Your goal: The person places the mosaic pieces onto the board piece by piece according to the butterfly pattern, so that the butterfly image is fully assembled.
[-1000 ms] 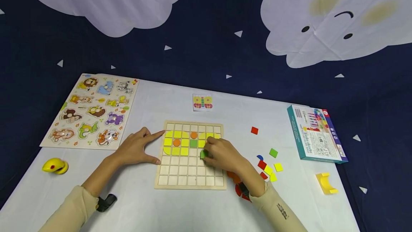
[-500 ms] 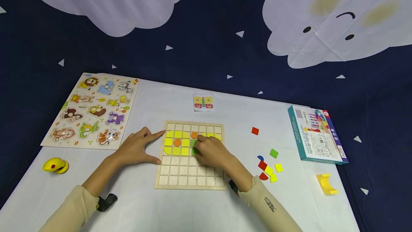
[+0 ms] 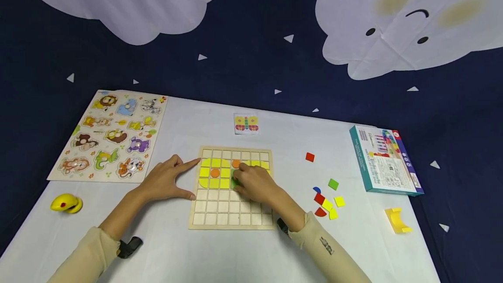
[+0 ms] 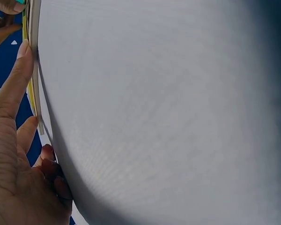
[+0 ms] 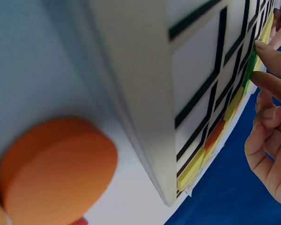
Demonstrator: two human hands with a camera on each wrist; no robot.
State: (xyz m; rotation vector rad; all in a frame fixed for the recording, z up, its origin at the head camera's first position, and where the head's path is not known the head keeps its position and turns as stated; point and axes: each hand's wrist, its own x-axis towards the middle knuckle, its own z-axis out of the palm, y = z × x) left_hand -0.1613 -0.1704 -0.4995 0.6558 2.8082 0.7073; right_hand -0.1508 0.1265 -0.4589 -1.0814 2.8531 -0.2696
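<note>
A wooden grid board (image 3: 222,207) lies mid-table, its upper rows partly filled with yellow tiles (image 3: 214,183) and orange discs (image 3: 215,172). My left hand (image 3: 163,181) steadies the board's left side, thumb and index finger spread along the edge; the left wrist view shows the fingertips (image 4: 23,49) against that edge. Over the middle column, my right hand (image 3: 255,182) pinches a green square tile (image 3: 234,183) with thumb and index finger, right at the grid. In the right wrist view the fingertips meet on green (image 5: 249,70), the other fingers curled. The right hand covers part of the right-hand tiles.
Behind the board lies a butterfly pattern card (image 3: 246,124). Several loose tiles (image 3: 326,205) are scattered on the right, near a boxed set (image 3: 387,160) and a yellow curved block (image 3: 398,220). An animal puzzle (image 3: 110,136) and a yellow toy (image 3: 66,203) are left. An orange disc (image 5: 61,173) sits beside the board.
My right hand has carried the green tile left from the board's right half to the middle column, then stayed there. The left hand has held its place.
</note>
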